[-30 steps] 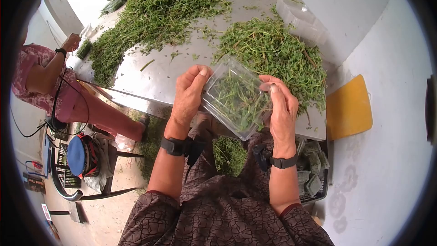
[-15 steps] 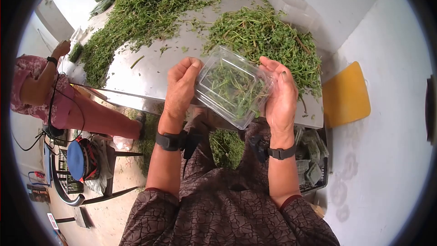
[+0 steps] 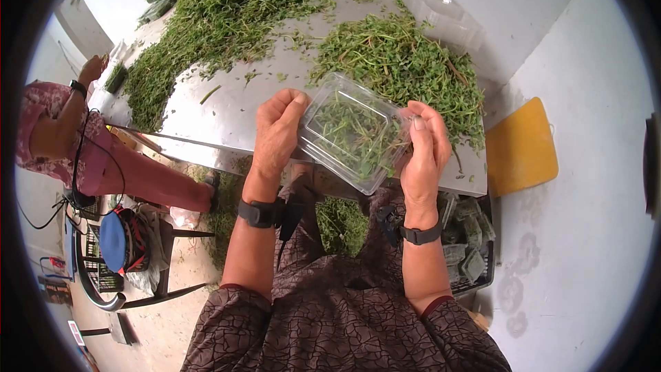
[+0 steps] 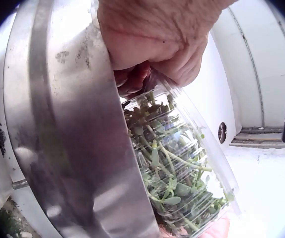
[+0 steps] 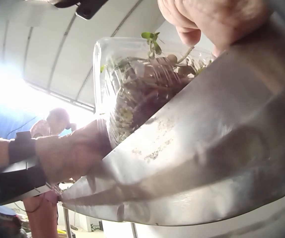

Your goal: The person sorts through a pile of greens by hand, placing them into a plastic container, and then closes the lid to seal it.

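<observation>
A clear plastic box (image 3: 354, 131) with green sprigs inside is held tilted at the table's front edge. My left hand (image 3: 277, 131) pinches its left side between thumb and fingers; the left wrist view shows that hand (image 4: 157, 39) at one end of the box (image 4: 182, 163). On the other side, my right hand (image 3: 423, 158) grips the right end, thumb near the rim. In the right wrist view a small sprig (image 5: 153, 43) pokes out beside the fingers of my right hand (image 5: 217, 20). A heap of loose greens (image 3: 406, 69) lies just behind the box.
A larger heap of greens (image 3: 234, 14) covers the back left of the metal table (image 3: 206, 120). Stacked clear boxes (image 3: 444, 17) stand at the back right. A crate of filled boxes (image 3: 468, 241) is below, near a yellow board (image 3: 523, 148). Another person (image 3: 89, 145) stands left, by a chair (image 3: 103, 296).
Over the last second the box and both hands have shifted slightly left in view. The right hand's fingers, more spread half a second ago, now lie closer on the box end.
</observation>
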